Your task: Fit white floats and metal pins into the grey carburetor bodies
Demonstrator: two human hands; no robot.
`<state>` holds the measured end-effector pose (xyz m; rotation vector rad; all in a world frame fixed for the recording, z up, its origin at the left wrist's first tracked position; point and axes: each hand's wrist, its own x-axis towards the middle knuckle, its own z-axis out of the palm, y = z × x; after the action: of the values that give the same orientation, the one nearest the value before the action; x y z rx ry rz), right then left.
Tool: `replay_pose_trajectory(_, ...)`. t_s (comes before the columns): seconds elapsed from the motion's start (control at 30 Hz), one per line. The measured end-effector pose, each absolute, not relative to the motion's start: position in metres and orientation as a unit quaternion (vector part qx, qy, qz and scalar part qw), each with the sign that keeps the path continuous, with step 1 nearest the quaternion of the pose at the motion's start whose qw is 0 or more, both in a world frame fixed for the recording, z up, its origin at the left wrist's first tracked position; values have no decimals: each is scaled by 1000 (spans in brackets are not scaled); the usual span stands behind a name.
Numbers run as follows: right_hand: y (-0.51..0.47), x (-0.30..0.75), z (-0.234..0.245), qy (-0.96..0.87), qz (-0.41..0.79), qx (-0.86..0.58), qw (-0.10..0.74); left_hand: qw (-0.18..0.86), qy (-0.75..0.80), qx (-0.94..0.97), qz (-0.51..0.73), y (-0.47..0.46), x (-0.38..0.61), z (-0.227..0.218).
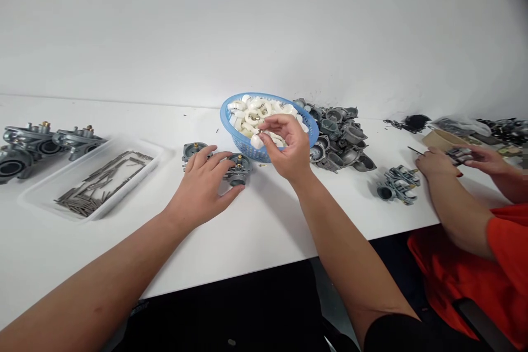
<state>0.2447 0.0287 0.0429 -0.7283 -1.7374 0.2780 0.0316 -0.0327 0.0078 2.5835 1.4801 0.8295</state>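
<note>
Two grey metal carburetors with brass jets stand side by side on the white table. My left hand lies over them, fingers spread across their tops and thumb against the right one, steadying it. My right hand is raised at the front of a blue plastic basket heaped with white plastic floats. Between its thumb and fingertips it pinches a white float with a small metal tab, partly hidden by the fingers. A tiny brass piece lies on the table below the basket.
A clear plastic tray of thin metal pins stands at the left, beside more carburetors. Grey metal bowls are piled right of the basket. Farther right, several carburetors stand near a co-worker's hands, which handle a metal part.
</note>
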Motion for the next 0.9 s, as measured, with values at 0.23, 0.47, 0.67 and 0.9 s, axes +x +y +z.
replay_pose_trajectory(0.23, 16, 230, 40, -761, 121, -306, 560, 43, 466, 820, 329, -30, 26, 12)
replay_pose_trajectory(0.47, 5, 216, 36, -779, 68, -268, 563, 75, 490, 748, 440, -33, 25, 18)
replay_pose_trajectory(0.67, 0, 210, 38, -800, 54, -217, 556, 58, 501, 727, 466, -32, 22, 16)
replay_pose_trajectory(0.9, 2, 214, 39, -827, 60, -237, 507, 49, 475, 741, 473, -27, 19, 17)
